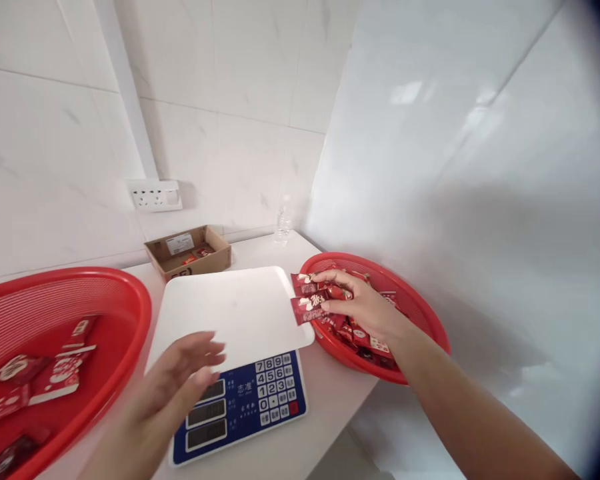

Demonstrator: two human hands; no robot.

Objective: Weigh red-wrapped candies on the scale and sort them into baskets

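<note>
As right hand holds packets past basket rim, left hand hovers.

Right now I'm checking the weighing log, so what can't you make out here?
Head view:
White-and-blue electronic scale's displays: blurred, partly behind the left hand.
Red plastic mesh basket on the left: cut by the frame edge.
Red foil snack packets in the right hand: print too small.
</note>
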